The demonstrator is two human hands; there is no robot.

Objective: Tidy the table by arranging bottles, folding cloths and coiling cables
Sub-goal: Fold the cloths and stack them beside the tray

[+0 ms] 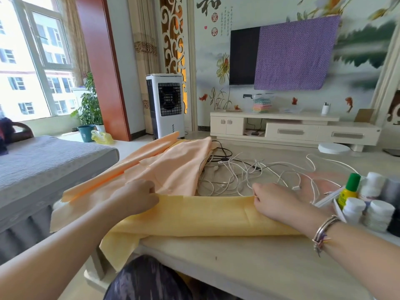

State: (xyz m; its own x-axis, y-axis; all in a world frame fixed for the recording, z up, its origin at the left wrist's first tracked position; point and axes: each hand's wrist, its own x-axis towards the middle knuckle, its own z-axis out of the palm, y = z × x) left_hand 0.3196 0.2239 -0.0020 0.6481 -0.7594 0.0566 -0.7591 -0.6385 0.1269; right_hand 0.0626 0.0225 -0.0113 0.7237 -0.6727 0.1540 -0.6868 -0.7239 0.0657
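A yellow cloth (pixel 201 215) lies across the near part of the table (pixel 249 263), folded into a long band, with one end hanging off the left edge. My left hand (pixel 138 198) grips its far edge at the left. My right hand (pixel 275 202) pinches the same edge further right. Behind it spreads a peach cloth (pixel 164 169), loosely rumpled. A tangle of white and black cables (pixel 244 169) lies at the table's middle. At the right stand several white-capped bottles (pixel 378 211) and a yellow bottle with a green cap (pixel 349 189), grouped together.
A grey sofa (pixel 39 167) runs along the left of the table. Beyond the table are a white air cooler (pixel 165 105), a cream TV cabinet (pixel 292 128) and a wall TV half covered by a purple cloth (pixel 292 55). My knees sit below the table's near edge.
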